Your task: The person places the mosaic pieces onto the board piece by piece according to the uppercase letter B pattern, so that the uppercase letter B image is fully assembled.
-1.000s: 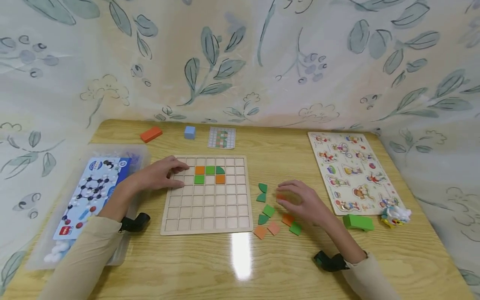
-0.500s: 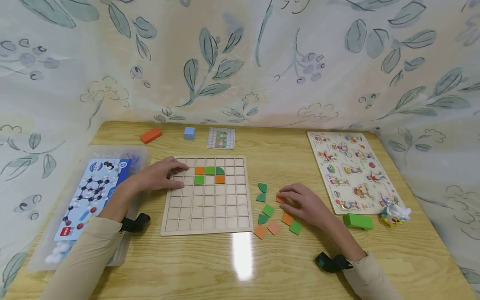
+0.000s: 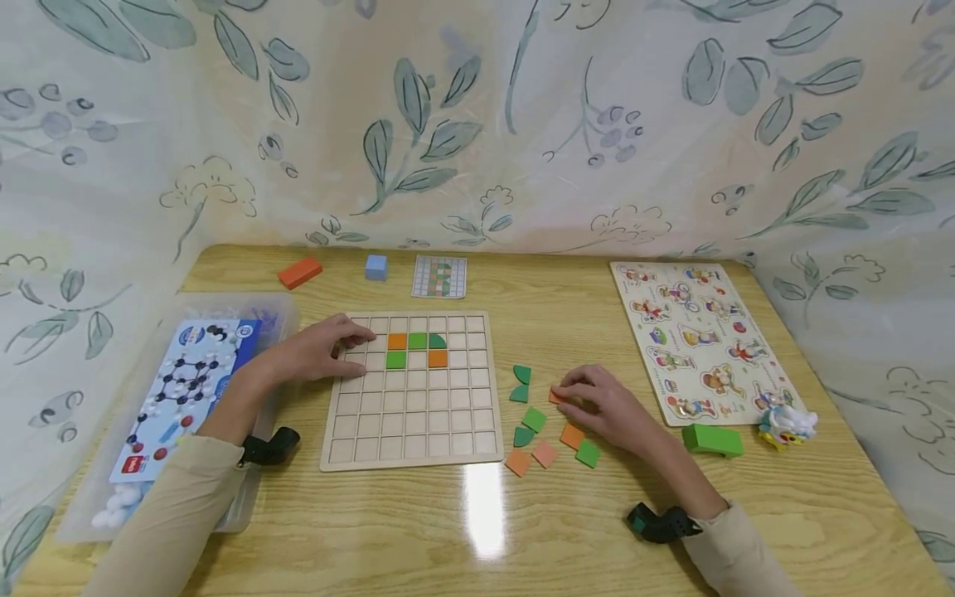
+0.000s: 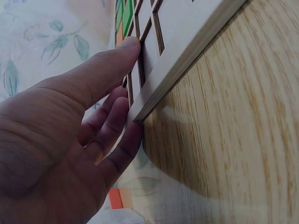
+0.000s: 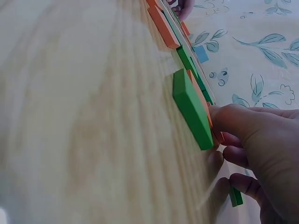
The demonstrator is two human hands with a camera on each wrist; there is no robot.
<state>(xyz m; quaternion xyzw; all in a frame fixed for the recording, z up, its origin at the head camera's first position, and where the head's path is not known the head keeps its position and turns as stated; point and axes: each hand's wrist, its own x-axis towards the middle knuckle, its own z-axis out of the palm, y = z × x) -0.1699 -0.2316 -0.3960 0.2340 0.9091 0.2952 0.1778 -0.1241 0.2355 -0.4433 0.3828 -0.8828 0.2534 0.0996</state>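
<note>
My left hand (image 3: pixel 317 348) rests on the left side of the wooden grid board (image 3: pixel 412 424), thumb and fingers spread apart. In the left wrist view its thumb (image 4: pixel 128 46) lies on the board's face and other fingers touch the edge. Orange, green and dark green tiles sit in the upper cells. Right of the board, my right hand (image 3: pixel 608 410) pinches an orange tile (image 3: pixel 555 396), partly hidden by the fingers. Around it lie a green square tile (image 3: pixel 588 453), an orange tile (image 3: pixel 572 436), a salmon tile (image 3: pixel 545 453) and a dark green quarter-round tile (image 3: pixel 522 375).
A pattern card (image 3: pixel 439 276), a blue cube (image 3: pixel 376 267) and a red block (image 3: pixel 300 272) lie behind the board. At left stands a clear plastic box (image 3: pixel 242 502). A picture puzzle board (image 3: pixel 701 340), a green block (image 3: pixel 712 440) and a small toy (image 3: pixel 787 425) are at right.
My right hand has lowered its fingers onto the orange tile and closed thumb and finger on it, shifting slightly left. The left hand has stayed on the board.
</note>
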